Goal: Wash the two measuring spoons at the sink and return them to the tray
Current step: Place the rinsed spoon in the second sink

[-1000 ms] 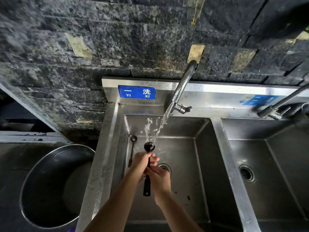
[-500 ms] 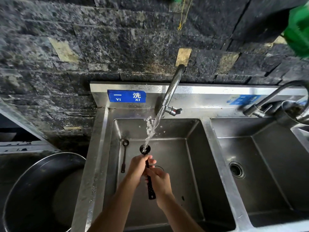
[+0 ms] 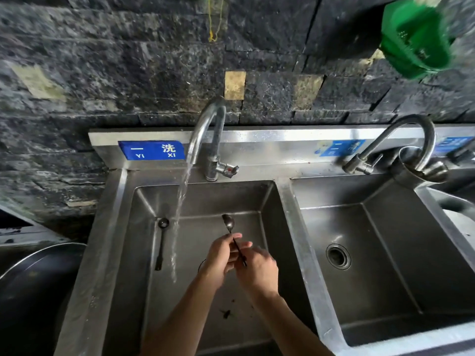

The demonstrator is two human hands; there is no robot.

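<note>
A dark measuring spoon (image 3: 228,222) is held over the left basin (image 3: 205,196), its bowl pointing away from me, to the right of the water stream (image 3: 180,209). My left hand (image 3: 221,255) pinches its thin handle, and my right hand (image 3: 259,271) grips the handle's lower end. The second measuring spoon (image 3: 162,240) lies on the basin floor at the left, bowl toward the back wall. Water runs from the faucet (image 3: 208,129) and falls between the two spoons. No tray is in view.
A second basin (image 3: 385,253) with a drain (image 3: 338,256) lies to the right, with its own faucet (image 3: 401,140). A large steel bowl (image 3: 38,278) stands left of the sink. A green object (image 3: 416,34) hangs at the upper right. Dark debris (image 3: 226,313) lies on the basin floor.
The held spoon has moved right, out of the water stream, which now falls free onto the basin floor. The view has shifted, so the sink sits further left.
</note>
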